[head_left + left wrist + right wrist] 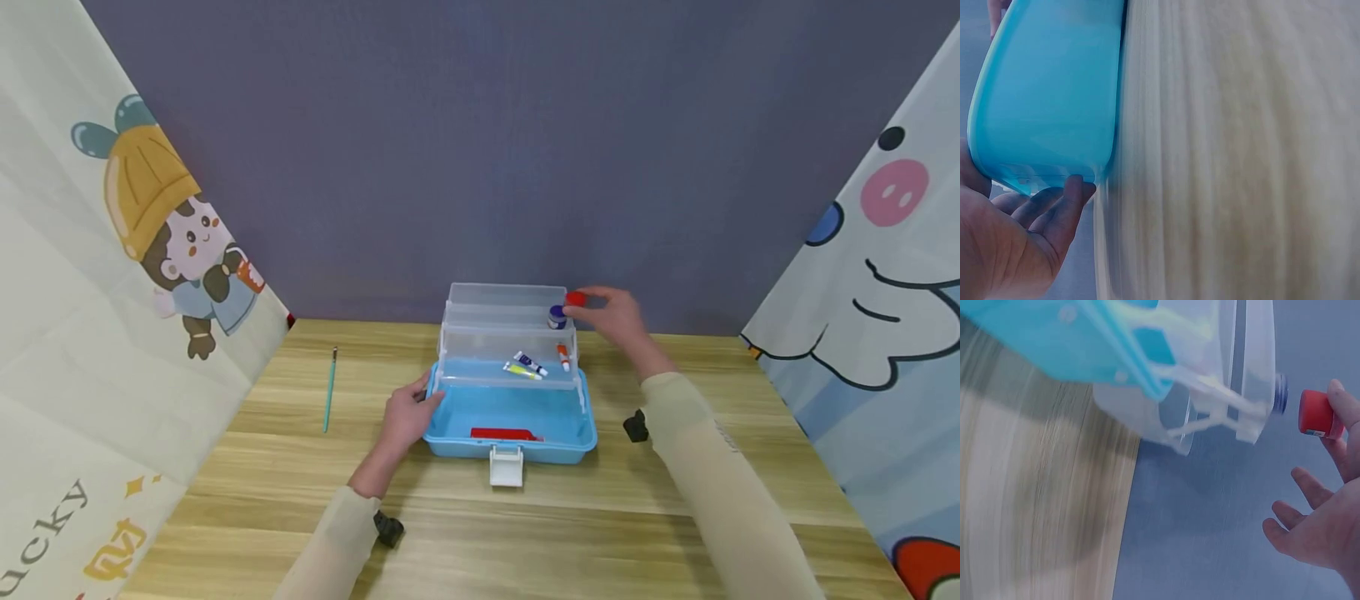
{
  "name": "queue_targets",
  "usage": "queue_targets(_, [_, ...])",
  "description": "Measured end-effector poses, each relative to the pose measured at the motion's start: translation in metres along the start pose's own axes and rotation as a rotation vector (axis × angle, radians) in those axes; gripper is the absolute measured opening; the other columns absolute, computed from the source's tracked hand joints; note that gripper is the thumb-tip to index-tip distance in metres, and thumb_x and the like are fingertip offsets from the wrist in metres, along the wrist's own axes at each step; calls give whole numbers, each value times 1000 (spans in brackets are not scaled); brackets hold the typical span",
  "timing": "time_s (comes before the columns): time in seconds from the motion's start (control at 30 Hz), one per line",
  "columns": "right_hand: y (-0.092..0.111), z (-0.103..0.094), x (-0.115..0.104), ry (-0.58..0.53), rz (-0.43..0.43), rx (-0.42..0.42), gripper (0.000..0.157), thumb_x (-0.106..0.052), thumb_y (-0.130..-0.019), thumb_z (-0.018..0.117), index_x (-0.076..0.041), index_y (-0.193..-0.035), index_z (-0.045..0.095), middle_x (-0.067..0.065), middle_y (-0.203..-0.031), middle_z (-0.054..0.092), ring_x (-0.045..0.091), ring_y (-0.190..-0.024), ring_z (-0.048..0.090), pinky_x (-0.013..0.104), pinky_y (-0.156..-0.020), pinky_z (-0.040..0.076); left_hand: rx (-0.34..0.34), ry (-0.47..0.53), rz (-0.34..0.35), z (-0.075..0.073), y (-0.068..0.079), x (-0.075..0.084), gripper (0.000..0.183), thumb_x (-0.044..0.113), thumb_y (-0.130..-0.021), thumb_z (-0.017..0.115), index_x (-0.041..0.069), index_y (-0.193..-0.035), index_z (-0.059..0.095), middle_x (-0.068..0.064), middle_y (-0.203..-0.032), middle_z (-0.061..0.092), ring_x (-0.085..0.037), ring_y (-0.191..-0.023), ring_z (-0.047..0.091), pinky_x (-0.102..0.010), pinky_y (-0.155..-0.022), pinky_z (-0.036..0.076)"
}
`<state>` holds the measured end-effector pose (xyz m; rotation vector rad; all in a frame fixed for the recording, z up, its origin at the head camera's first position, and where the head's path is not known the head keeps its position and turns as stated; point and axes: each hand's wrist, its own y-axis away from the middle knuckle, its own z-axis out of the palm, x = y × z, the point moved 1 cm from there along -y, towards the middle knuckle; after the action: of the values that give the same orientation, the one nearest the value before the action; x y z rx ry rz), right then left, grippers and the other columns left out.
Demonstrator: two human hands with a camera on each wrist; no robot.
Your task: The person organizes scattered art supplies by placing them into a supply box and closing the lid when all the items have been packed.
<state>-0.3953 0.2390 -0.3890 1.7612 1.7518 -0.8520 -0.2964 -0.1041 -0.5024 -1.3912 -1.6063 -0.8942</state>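
Note:
My right hand (613,317) pinches a small red paint jar (1317,413) between thumb and forefinger, its other fingers spread apart. The jar is above the upper right of an opened blue toolbox (510,455) with clear fold-out trays. A purple-lidded jar (557,317) stands in the upper tray, just left of the red one. In the lower tray lie a purple tube (530,362), a yellow tube (522,372) and an orange tube (563,357). My left hand (408,414) holds the toolbox's left side, thumb at the rim and fingers against the outer wall (1041,106).
A red tube (504,434) lies along the front of the toolbox's base. The white latch (506,467) hangs down in front. Left of the box, a teal paintbrush (330,389) lies on the wooden table (525,542). A dark panel (510,150) stands behind.

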Motion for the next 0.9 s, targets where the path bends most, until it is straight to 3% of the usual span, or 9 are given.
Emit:
queue_targets(0.23, [-2,16,-16,-48,-19,-17,67,-56,-64,69,-19,-120,56,7,-130,41,30,-118,35,48,-86,40,-2,-11,-5,0,0,-1,54,34,-81,63,16,-129,46,-15,-112,57,-24,-103,54,-37,-72,50])
queue_targets(0.43, [-4,29,-29,-48,-55,-37,63,-53,-66,69,-19,-118,57,7,-134,37,31,-123,29,51,-91,35,11,-4,-12,0,-1,0,53,33,-79,65,17,-127,49,-12,-110,58,-22,-101,55,-36,-70,50])
queue_targets(0.7, [-9,39,-33,-58,-57,-44,61,-51,-66,70,-20,-118,57,7,-134,37,31,-121,30,48,-86,40,11,-10,-6,0,-3,-1,54,34,-79,64,17,-128,48,-11,-114,57,-22,-102,54,-36,-70,50])
queue_targets(0.9, [-11,43,-29,-72,-45,-65,61,-48,-67,70,-21,-119,56,6,-134,37,28,-108,44,42,-77,47,1,-9,-14,0,-3,-1,53,35,-79,64,19,-127,48,-11,-118,54,-22,-104,53,-37,-73,49])
